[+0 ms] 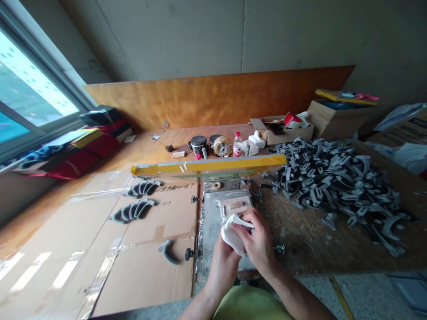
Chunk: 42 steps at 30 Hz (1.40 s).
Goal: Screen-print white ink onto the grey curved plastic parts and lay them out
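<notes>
My left hand [226, 262] and my right hand [258, 240] are together over the metal plate [211, 226], both closed on a white cloth [231, 238]. The cloth is bunched up; whether something is wrapped in it, I cannot tell. Just beyond my fingers lies a small clear sheet [220, 209] with small pieces on it. To the left, a single grey curved part [169, 252] rests on cardboard [143, 262], near a black knob [189, 254] at the plate's edge.
Two rows of grey curved parts [135, 210] lie on the cardboard. A large heap of similar parts [333, 178] covers the right side. Behind a yellow-taped strip [213, 165] stand black tubs [199, 144], a tape roll [222, 146], a red-capped bottle [237, 144] and an open carton [283, 135].
</notes>
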Tool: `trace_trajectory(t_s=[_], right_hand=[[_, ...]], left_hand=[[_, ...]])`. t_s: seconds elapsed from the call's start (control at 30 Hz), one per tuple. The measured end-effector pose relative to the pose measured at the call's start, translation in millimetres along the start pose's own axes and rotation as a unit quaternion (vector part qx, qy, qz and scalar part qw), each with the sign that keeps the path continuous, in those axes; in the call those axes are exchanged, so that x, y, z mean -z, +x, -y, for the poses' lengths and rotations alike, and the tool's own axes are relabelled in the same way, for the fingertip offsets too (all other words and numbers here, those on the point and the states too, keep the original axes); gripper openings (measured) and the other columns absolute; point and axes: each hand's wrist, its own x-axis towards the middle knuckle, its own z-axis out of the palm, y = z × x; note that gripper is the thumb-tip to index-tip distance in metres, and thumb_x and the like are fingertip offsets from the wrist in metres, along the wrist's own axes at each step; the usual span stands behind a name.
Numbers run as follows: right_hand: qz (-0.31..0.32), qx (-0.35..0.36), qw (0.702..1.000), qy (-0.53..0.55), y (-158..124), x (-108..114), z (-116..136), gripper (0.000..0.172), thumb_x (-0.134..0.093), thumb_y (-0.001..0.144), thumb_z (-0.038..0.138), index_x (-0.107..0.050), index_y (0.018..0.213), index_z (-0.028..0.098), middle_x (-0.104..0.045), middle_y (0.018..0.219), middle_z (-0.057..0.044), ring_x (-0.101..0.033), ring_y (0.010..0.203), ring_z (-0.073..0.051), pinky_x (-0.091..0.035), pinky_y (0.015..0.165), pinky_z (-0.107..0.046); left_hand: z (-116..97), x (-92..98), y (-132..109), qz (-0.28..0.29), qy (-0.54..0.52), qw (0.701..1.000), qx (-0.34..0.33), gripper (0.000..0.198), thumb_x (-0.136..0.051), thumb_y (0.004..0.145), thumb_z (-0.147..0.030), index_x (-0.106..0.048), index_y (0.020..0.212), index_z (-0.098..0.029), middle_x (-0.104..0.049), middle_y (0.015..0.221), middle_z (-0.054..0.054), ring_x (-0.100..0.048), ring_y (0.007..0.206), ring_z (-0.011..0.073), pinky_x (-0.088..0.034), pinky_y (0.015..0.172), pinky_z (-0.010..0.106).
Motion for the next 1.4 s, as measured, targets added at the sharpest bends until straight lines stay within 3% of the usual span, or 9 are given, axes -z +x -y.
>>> trace_trajectory(t_s=[0.2,0.33,0.5,0.63,0.7,0.83,1.0,1.17,1.4], right_hand=[[-0.052,-0.005,0.998,0.032,-5.5,-8.0,6.0,0.026,-0.06,0.089,0.038,-0.047,0.072,0.022,-0.059,0.091,-0.005,-0.059,0.084,-0.017,-0.049,0.072,-0.028],[-0.072,-0.076,0.993,0.054,-2.7,-10.2,-8.2,0.03,-0.06,0.088,0.047,-0.046,0.078,0.022,-0.063,0.085,-0.003,-0.058,0.071,-0.015,-0.047,0.063,-0.026],[-0.182,-0.194,0.964,0.017,22.2,19.1,-39.9,0.04,-0.068,0.077,0.057,-0.052,0.081,0.02,-0.061,0.071,0.0,-0.056,0.064,-0.015,-0.044,0.058,-0.026],[-0.271,-0.131,0.954,0.004,27.5,38.9,-33.6,0.038,-0.075,0.072,0.05,-0.055,0.084,0.019,-0.066,0.086,-0.004,-0.06,0.081,-0.018,-0.049,0.073,-0.03],[-0.248,-0.095,0.964,0.027,20.1,35.2,-17.5,0.034,-0.075,0.073,0.046,-0.055,0.082,0.02,-0.067,0.09,-0.005,-0.062,0.084,-0.019,-0.05,0.075,-0.031],[-0.138,-0.074,0.984,0.083,3.5,11.7,11.5,0.027,-0.075,0.075,0.037,-0.059,0.091,0.021,-0.068,0.09,-0.004,-0.064,0.079,-0.017,-0.052,0.069,-0.029],[-0.048,-0.012,0.998,0.024,0.5,-6.3,14.1,0.016,-0.073,0.077,0.028,-0.061,0.084,0.022,-0.064,0.088,-0.002,-0.061,0.08,-0.016,-0.051,0.07,-0.028],[-0.036,-0.032,0.999,0.001,-4.8,-9.6,9.3,0.014,-0.065,0.084,0.03,-0.055,0.088,0.022,-0.065,0.088,-0.003,-0.061,0.077,-0.015,-0.049,0.067,-0.026],[-0.136,-0.117,0.984,0.017,5.3,-7.2,-5.6,0.03,-0.068,0.081,0.044,-0.048,0.076,0.022,-0.057,0.066,0.004,-0.054,0.06,-0.012,-0.043,0.056,-0.023]], left_hand=[[3.3,-0.8,-2.6,-0.008,-0.006,1.0,-0.025,0.035,-0.067,0.08,-0.037,-0.056,0.108,-0.018,-0.068,0.097,0.004,-0.061,0.089,0.0197,-0.047,0.079,0.027],[10.2,-3.5,1.2,-0.007,-0.022,0.999,-0.026,0.03,-0.068,0.081,-0.038,-0.054,0.1,-0.019,-0.064,0.083,0.001,-0.059,0.078,0.0161,-0.046,0.07,0.024],[8.3,-3.4,5.7,0.005,-0.095,0.995,0.025,0.035,-0.073,0.078,-0.041,-0.054,0.096,-0.02,-0.063,0.085,0.002,-0.067,0.08,0.0184,-0.05,0.07,0.028],[7.4,1.6,6.4,0.007,-0.123,0.991,0.061,0.035,-0.074,0.078,-0.041,-0.054,0.097,-0.018,-0.064,0.089,0.004,-0.07,0.087,0.0225,-0.052,0.07,0.03],[9.7,2.9,6.3,0.01,-0.129,0.989,0.066,0.036,-0.074,0.078,-0.04,-0.056,0.099,-0.018,-0.066,0.09,0.005,-0.07,0.087,0.0221,-0.052,0.07,0.03],[13.5,2.1,5.6,-0.006,-0.135,0.989,0.057,0.04,-0.076,0.075,-0.04,-0.058,0.104,-0.018,-0.068,0.092,0.004,-0.067,0.087,0.0205,-0.052,0.07,0.028],[12.3,3.0,1.9,-0.008,-0.079,0.997,0.017,0.052,-0.074,0.076,-0.036,-0.056,0.121,-0.018,-0.07,0.111,0.006,-0.063,0.105,0.0246,-0.048,0.089,0.032],[13.8,4.4,0.6,0.0,-0.061,0.998,-0.01,0.049,-0.069,0.081,-0.04,-0.055,0.122,-0.019,-0.069,0.109,0.006,-0.063,0.103,0.0242,-0.048,0.089,0.033],[14.4,-3.5,1.4,0.033,-0.063,0.996,-0.049,0.031,-0.07,0.082,-0.038,-0.057,0.102,-0.019,-0.067,0.091,0.003,-0.062,0.082,0.0168,-0.049,0.075,0.027]])
